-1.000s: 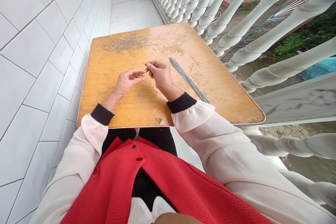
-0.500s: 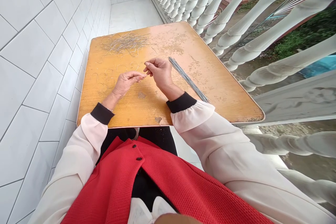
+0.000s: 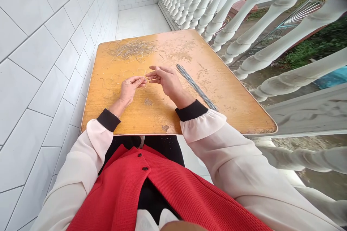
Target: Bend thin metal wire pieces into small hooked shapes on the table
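Note:
Over the middle of a worn wooden table (image 3: 233,104), my left hand (image 3: 130,88) pinches one end of a thin bent wire (image 3: 150,79) between thumb and fingertips. My right hand (image 3: 166,79) is beside it, its fingers stretched out towards the left hand, with the fingertips at the wire's other end. A bundle of straight grey wires (image 3: 196,87) lies on the table just right of my right hand. Several wire rings (image 3: 115,77) lie flat to the left of my left hand.
A tangled heap of wire pieces (image 3: 132,48) sits at the table's far left. A white tiled wall (image 3: 40,61) runs close along the left edge. White balusters (image 3: 244,25) stand to the right and beyond.
My right hand has uncurled from a closed pinch to stretched fingers. Both hands have shifted slightly, and the view has tilted a little.

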Action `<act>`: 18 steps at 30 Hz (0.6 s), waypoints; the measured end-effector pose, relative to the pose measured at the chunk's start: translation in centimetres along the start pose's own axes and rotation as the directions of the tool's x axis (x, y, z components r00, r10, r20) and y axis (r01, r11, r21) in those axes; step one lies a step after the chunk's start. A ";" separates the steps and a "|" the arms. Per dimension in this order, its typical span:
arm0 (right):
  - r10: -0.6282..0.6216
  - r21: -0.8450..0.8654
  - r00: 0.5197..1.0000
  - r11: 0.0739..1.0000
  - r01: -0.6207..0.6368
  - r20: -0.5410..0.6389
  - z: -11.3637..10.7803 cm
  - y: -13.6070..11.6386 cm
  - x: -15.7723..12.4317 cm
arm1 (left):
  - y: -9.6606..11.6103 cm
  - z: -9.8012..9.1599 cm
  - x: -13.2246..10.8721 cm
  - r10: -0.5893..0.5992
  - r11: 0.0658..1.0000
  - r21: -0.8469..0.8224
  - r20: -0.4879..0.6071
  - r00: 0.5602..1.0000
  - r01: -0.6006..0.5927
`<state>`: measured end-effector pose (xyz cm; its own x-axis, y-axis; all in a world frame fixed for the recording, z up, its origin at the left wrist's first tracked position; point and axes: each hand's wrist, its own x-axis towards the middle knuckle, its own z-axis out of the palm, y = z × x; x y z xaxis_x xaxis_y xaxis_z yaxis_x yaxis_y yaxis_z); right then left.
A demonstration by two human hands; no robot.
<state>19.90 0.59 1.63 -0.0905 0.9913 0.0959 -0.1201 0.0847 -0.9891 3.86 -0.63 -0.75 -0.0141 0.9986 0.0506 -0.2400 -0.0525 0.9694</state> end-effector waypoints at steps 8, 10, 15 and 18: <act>-0.021 -0.055 0.995 0.998 0.016 -0.093 0.2 0.1 0.2 | 0.7 0.1 -0.6 -0.094 0.993 -0.064 0.061 0.994 0.098; -0.041 -0.088 0.996 0.996 0.035 -0.074 0.2 0.1 0.2 | 0.7 0.1 -0.6 -0.111 0.991 -0.066 0.095 0.989 0.118; -0.101 -0.141 0.994 0.985 0.095 -0.037 0.1 0.4 0.2 | 0.8 0.2 -0.6 -0.222 0.974 -0.003 0.180 0.958 0.226; -0.113 -0.176 0.993 0.979 0.106 -0.032 0.0 0.6 0.3 | 1.2 0.2 -0.8 -0.267 0.963 0.026 0.214 0.940 0.268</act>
<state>19.82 0.95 1.10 -0.0443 0.9781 0.2034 0.0470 0.2054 -0.9775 3.81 -1.53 0.38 0.2583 0.9527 -0.1602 -0.2093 0.2171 0.9535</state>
